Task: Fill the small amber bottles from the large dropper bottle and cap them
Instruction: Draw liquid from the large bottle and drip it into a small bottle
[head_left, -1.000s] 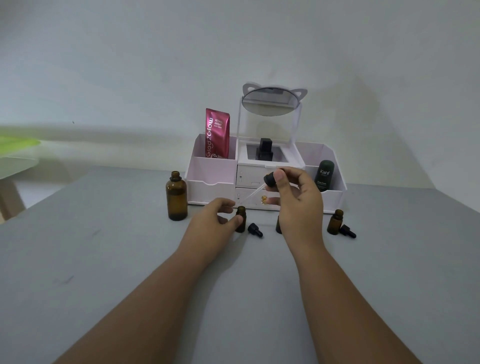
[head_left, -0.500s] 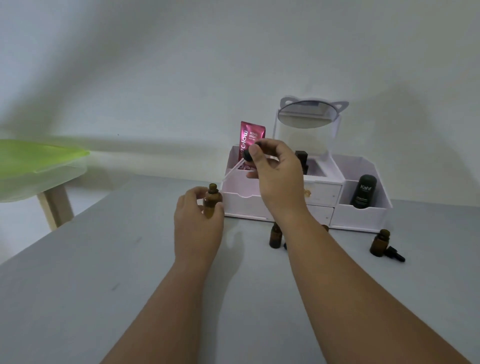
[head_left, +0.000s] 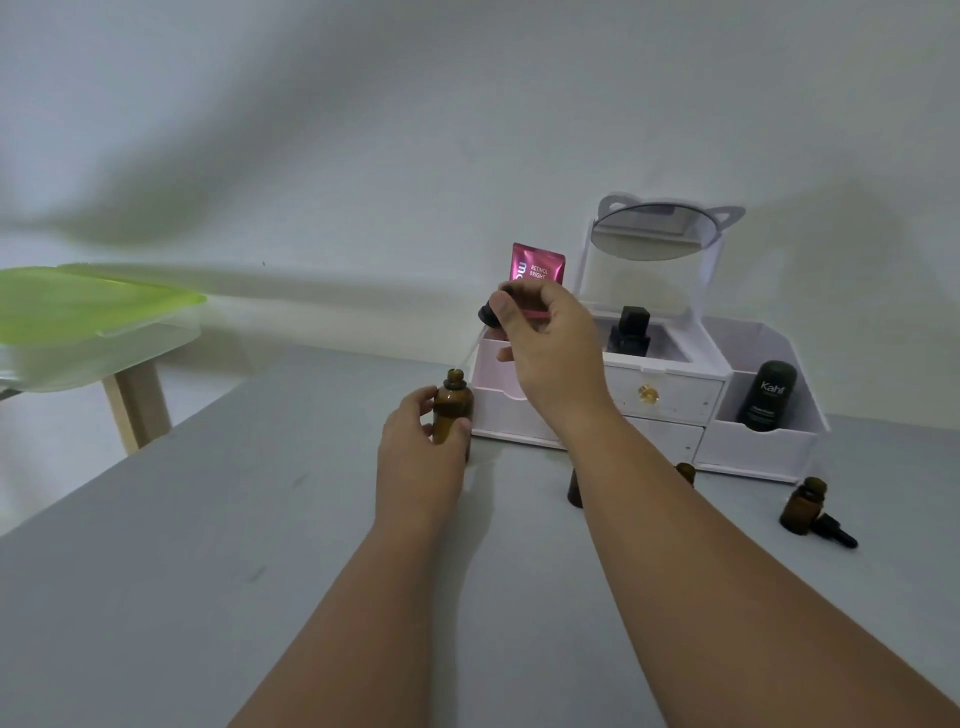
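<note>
The large amber bottle (head_left: 453, 408) stands uncapped on the grey table, and my left hand (head_left: 420, 457) is wrapped around its body. Just above and to the right of its open neck, my right hand (head_left: 545, 343) pinches the black dropper cap (head_left: 489, 313); its glass tube is barely visible. Three small amber bottles stand open further right: one (head_left: 574, 488) and another (head_left: 687, 473) are partly hidden behind my right forearm, the third (head_left: 802, 506) is at the far right with a black dropper cap (head_left: 834, 530) lying beside it.
A white cosmetics organiser (head_left: 763, 447) with drawers and a mirror (head_left: 657, 234) stands at the back against the wall, holding a pink sachet (head_left: 537, 262), a black bottle (head_left: 631, 330) and a dark tube (head_left: 769, 395). A green-topped stool (head_left: 88, 317) stands left of the table.
The view swung left. My left hand left a small bottle and took hold of the large bottle. My right hand carried the dropper from over the small bottles to above the large bottle's neck.
</note>
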